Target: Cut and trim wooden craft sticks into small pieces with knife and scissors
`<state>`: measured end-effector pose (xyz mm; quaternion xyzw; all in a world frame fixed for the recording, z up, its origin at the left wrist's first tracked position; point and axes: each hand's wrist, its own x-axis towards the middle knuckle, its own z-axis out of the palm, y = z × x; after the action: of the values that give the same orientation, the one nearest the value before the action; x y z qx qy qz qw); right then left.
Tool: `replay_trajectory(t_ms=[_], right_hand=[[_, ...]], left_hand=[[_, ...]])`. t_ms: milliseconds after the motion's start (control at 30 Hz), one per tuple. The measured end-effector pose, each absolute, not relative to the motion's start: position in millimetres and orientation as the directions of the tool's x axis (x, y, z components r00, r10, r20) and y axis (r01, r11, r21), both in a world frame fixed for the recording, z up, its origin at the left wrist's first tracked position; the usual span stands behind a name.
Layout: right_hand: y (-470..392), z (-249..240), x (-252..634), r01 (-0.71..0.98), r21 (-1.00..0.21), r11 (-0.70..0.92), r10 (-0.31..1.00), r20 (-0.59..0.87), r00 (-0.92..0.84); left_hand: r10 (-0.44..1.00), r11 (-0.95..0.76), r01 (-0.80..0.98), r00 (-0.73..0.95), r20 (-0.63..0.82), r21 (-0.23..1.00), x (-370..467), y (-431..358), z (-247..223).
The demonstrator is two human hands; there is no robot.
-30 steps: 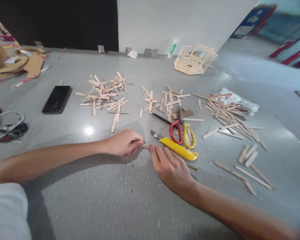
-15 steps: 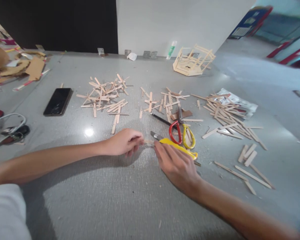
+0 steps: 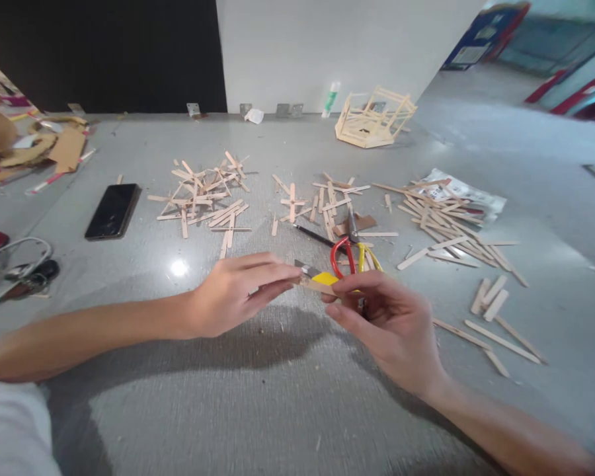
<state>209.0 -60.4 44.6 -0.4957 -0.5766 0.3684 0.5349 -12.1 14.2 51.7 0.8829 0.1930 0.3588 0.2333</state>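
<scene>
A short, flat wooden craft stick (image 3: 318, 286) is held up between my two hands just above the table. My left hand (image 3: 231, 295) pinches its left end with the fingertips. At the other end, the thumb and fingers of my right hand (image 3: 394, 324) close on the stick. Behind it lies a yellow utility knife (image 3: 326, 278), partly covered by the stick and my right fingers. Scissors (image 3: 352, 237) with one red and one yellow handle rest just beyond the knife, beside a dark pen (image 3: 317, 235).
Loose craft sticks (image 3: 205, 192) lie in piles on the grey table (image 3: 203, 410), with another heap (image 3: 446, 221) at the right beside a plastic packet (image 3: 490, 203). A stick-built frame (image 3: 371, 125) and glue tube (image 3: 330, 99) are at the back. A phone (image 3: 112, 211) lies left.
My right hand has turned palm-inward and lifted, and both hands now raise the stick off the table. My left hand has opened out flatter along it. The view has shifted slightly.
</scene>
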Motion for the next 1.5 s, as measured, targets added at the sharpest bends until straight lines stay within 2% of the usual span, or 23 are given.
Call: replay_trajectory(t_ms=[167, 300, 433, 633, 867, 1233, 1500], right_hand=[[-62, 48, 206, 0.274, -0.927, 0.257, 0.948, 0.297, 0.117], [-62, 48, 207, 0.335, -0.905, 0.263, 0.946, 0.311, 0.096], [-65, 45, 208, 0.412, -0.855, 0.316, 0.931, 0.363, 0.038], [-67, 41, 209, 0.489, -0.796, 0.356, 0.917, 0.399, -0.018], [-64, 41, 210, 0.492, -0.799, 0.346, 0.916, 0.402, 0.008], [-65, 36, 208, 0.512, -0.783, 0.354, 0.925, 0.375, -0.066], [-63, 35, 210, 0.498, -0.793, 0.350, 0.925, 0.376, -0.050]], left_hand=[[0.638, -0.663, 0.223, 0.668, 0.383, 0.715, -10, 8, 66], [0.724, -0.442, 0.262, 0.669, 0.169, 0.858, -8, 6, 73], [0.743, -0.328, 0.310, 0.669, 0.041, 0.892, -8, 5, 74], [0.732, -0.327, 0.342, 0.681, 0.007, 0.881, -9, 6, 72], [0.726, -0.299, 0.347, 0.687, -0.024, 0.889, -9, 6, 79], [0.662, -0.331, 0.352, 0.748, -0.050, 0.875, -9, 9, 74], [0.632, -0.198, 0.337, 0.762, -0.142, 0.920, -9, 10, 77]])
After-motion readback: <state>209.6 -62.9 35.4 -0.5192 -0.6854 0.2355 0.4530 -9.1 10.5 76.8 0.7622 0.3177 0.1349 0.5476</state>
